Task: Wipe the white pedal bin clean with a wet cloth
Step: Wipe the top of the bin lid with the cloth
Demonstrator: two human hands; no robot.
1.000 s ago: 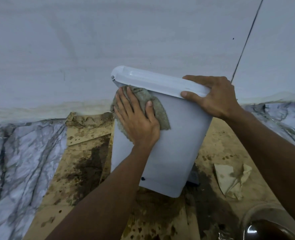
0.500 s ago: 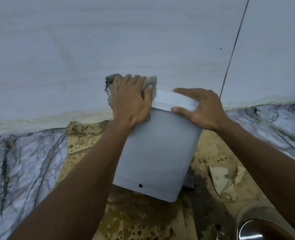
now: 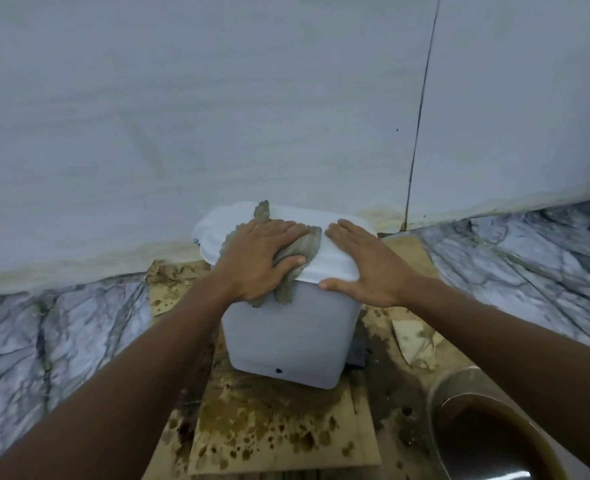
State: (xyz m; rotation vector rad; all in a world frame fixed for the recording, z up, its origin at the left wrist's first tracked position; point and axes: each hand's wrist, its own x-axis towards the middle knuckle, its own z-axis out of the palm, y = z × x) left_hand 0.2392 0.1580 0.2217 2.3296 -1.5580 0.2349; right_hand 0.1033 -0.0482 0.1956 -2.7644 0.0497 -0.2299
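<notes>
The white pedal bin (image 3: 288, 337) stands upright on stained cardboard close to the wall, lid closed. A grey-green wet cloth (image 3: 300, 252) lies over the lid's near left part and hangs a little over the front edge. My left hand (image 3: 260, 259) lies flat on the cloth, fingers straight, pressing it onto the lid. My right hand (image 3: 363, 263) rests flat on the right part of the lid, thumb against the lid's front rim. The pedal is hidden behind the bin's lower right side.
Stained brown cardboard (image 3: 273, 431) covers the floor under and in front of the bin. A crumpled paper scrap (image 3: 416, 342) lies to the right. A round container of brown water (image 3: 487, 441) sits at the lower right. Marble floor (image 3: 44, 334) and a pale wall (image 3: 217, 116) surround the spot.
The bin has gone from tilted towards me to upright. My left hand has slid the cloth from the bin's side up onto the lid. My right hand now lies flat on the lid.
</notes>
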